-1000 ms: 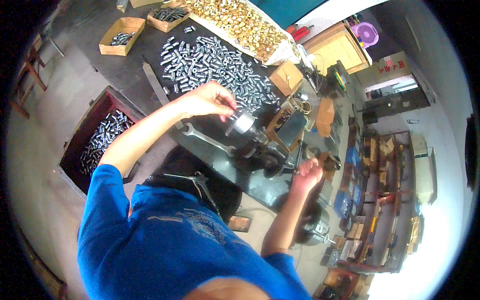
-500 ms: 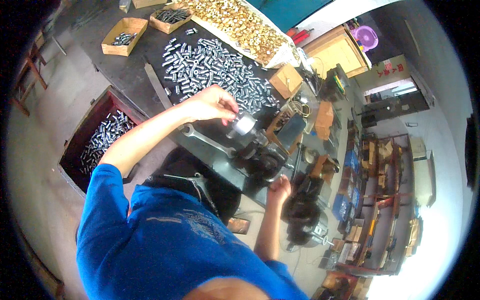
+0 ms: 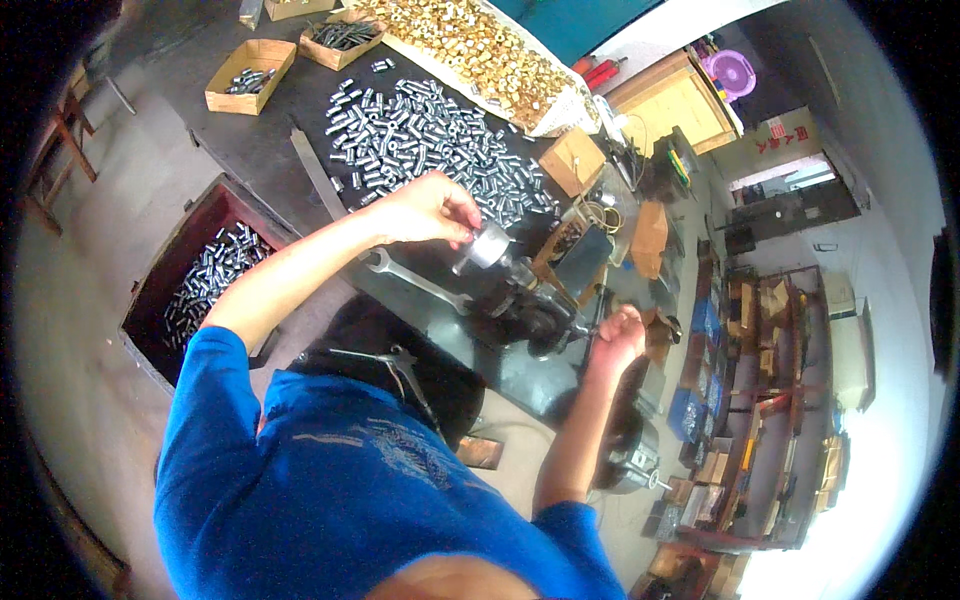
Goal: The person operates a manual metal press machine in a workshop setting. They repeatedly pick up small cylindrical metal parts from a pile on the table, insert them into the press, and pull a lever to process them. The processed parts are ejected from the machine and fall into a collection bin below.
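My left hand (image 3: 437,212) reaches over the bench with its fingertips pinched at the face of a silver cylindrical chuck (image 3: 489,246); whatever lies between them is too small to make out. The chuck sits on a dark bench-mounted machine (image 3: 520,315). On the machine's right side my right hand (image 3: 618,340) is closed around the end of a crank handle (image 3: 582,331), most of which the fingers cover. Just beyond my left hand spreads a pile of short silver metal sleeves (image 3: 430,135). An open-end wrench (image 3: 418,281) lies on the bench below my left wrist.
A bin of silver parts (image 3: 135,310) stands left of the bench. Along the back are small cardboard boxes (image 3: 222,98) and a sheet heaped with brass-coloured nuts (image 3: 470,50). A flat metal bar (image 3: 316,172) lies near my left forearm. Shelving (image 3: 790,400) fills the right side.
My right hand has swung up and to the right, and the crank handle now points toward it. My left hand stays at the chuck, almost unmoved.
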`<state>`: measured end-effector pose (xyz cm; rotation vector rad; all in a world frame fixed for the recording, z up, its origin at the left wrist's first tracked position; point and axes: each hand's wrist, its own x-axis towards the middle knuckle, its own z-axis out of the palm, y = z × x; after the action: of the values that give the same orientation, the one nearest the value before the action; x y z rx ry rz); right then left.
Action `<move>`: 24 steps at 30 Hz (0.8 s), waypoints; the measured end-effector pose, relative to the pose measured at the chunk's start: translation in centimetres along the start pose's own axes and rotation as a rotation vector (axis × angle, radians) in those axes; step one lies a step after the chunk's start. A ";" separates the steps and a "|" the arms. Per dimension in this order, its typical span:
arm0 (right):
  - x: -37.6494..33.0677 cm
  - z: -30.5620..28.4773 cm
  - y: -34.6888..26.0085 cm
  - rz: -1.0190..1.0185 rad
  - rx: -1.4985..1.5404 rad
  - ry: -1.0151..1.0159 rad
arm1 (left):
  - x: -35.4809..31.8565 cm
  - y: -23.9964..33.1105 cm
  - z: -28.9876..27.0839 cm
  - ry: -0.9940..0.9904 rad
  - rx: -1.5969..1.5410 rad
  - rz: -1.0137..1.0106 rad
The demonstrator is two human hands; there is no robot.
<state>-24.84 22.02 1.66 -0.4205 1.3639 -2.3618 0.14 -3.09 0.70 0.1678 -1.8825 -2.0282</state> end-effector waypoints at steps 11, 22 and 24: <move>-5.2 -1.0 -0.5 -0.081 0.080 -0.093 | -0.1 -0.4 -0.3 0.022 -0.013 -0.035; -2.5 -2.6 7.3 0.335 -0.133 0.355 | -0.1 -0.3 -0.8 0.015 -0.016 -0.077; -0.3 -2.2 6.5 0.269 -0.307 0.319 | -0.1 0.5 -0.5 0.019 -0.012 -0.082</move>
<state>-24.37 20.88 -5.10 0.0656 1.8111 -2.0642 0.51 -3.48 1.11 0.2642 -1.8798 -2.0832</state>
